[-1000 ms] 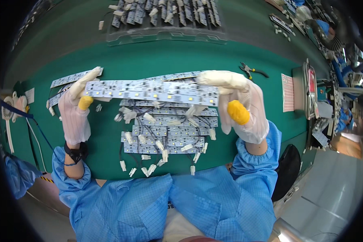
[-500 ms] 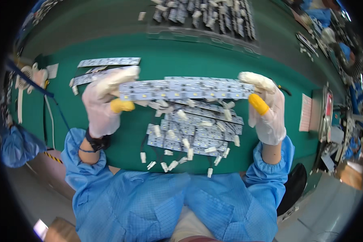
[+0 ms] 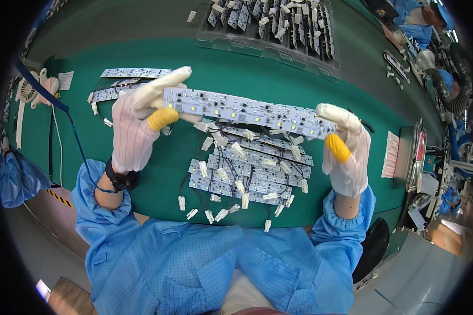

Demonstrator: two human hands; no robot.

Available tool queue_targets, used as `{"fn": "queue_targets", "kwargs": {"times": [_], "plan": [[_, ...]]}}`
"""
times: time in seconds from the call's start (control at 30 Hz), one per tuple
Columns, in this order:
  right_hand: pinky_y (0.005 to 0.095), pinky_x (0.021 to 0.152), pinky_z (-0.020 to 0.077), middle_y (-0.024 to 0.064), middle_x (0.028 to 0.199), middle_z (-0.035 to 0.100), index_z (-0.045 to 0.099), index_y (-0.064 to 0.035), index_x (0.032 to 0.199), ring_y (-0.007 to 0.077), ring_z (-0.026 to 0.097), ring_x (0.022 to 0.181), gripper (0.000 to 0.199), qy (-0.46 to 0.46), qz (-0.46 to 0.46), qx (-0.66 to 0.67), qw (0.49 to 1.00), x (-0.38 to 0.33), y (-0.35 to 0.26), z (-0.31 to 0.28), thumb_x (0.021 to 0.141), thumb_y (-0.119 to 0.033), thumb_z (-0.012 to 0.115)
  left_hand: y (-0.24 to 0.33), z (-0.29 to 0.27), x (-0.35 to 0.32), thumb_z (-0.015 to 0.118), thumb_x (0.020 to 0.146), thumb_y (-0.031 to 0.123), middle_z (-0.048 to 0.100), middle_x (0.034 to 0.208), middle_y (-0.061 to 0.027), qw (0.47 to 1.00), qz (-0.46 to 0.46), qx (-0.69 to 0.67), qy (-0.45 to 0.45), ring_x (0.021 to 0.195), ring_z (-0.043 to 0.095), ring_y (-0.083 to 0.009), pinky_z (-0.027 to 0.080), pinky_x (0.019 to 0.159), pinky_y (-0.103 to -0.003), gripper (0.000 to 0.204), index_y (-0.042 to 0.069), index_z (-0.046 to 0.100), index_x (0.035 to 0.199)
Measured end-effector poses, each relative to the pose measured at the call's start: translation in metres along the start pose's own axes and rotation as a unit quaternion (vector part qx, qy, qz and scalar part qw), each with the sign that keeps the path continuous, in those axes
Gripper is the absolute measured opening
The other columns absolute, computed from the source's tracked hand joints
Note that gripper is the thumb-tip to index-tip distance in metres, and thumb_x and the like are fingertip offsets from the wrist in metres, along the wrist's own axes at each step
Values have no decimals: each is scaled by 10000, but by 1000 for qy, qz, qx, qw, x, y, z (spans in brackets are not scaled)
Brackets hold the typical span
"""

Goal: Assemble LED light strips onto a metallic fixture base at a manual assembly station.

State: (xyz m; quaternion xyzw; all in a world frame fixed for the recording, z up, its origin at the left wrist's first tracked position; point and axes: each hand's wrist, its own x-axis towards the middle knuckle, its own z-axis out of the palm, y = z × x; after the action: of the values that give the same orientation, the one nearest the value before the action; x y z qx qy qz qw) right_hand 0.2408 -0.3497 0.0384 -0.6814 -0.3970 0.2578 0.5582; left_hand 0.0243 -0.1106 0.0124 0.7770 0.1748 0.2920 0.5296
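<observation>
Between my two gloved hands I hold a long, narrow white LED circuit board [image 3: 249,113] above the table, its right end tilted lower. My left hand [image 3: 142,113] pinches the left end, with a yellow finger cot on the thumb. At the other end, my right hand [image 3: 347,144] grips the board between its fingers and yellow-covered thumb. Below lies a pile of similar LED boards [image 3: 231,169] with dark wires and white plug connectors, partly hidden by the held board. A smaller group of LED boards [image 3: 134,73] rests beyond my left hand.
A clear plastic tray [image 3: 263,51] packed with wired boards stands at the far side. To the left are a small white fan [image 3: 29,93] and a blue coiled cord [image 3: 42,89]. A printed sheet [image 3: 390,154] and a metal-edged box [image 3: 415,152] lie right. Other people work nearby.
The held board has gone from nearly level to sloping down at the right. Its stepped, doubled outline now appears as one strip. My left fingers have straightened somewhat.
</observation>
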Motion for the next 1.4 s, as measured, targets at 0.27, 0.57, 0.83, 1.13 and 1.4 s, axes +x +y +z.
{"fn": "queue_targets", "kwargs": {"times": [0.27,0.57,0.83,1.13,1.4], "plan": [[180,512,346,76,814,623,550,62,1174,54,500,582,675,-9,-3,15,1000,11,7,6,796,-496,590,-6,-10,-7,649,774,527,706,931,-128,997,68,31,-28,839,650,-184,502,758,-300,631,-29,667,1071],[163,463,364,92,873,662,547,74,1196,33,481,462,569,-47,17,111,993,0,-2,6,799,-309,688,5,-4,0,630,874,372,641,753,-29,997,-56,60,-2,703,533,-53,395,604,-202,523,13,578,1251],[181,451,373,94,941,652,552,32,1206,49,494,479,418,8,81,45,996,7,0,7,890,-240,584,-1,-2,-7,664,840,331,707,914,-121,976,44,-189,-102,886,644,-129,492,788,-256,559,-61,559,1224],[163,456,369,46,672,600,549,44,1145,72,521,498,820,35,91,97,990,8,12,9,714,-639,689,-28,-13,-15,575,906,261,705,858,-99,988,-10,125,-84,775,671,-153,527,724,-263,311,-13,657,1028],[174,408,378,70,676,612,586,40,1071,61,482,417,346,-27,60,193,979,0,13,0,916,-269,564,-29,-10,-10,639,733,66,650,1076,-83,959,56,255,-115,962,613,-258,472,806,-338,540,96,550,1264]]}}
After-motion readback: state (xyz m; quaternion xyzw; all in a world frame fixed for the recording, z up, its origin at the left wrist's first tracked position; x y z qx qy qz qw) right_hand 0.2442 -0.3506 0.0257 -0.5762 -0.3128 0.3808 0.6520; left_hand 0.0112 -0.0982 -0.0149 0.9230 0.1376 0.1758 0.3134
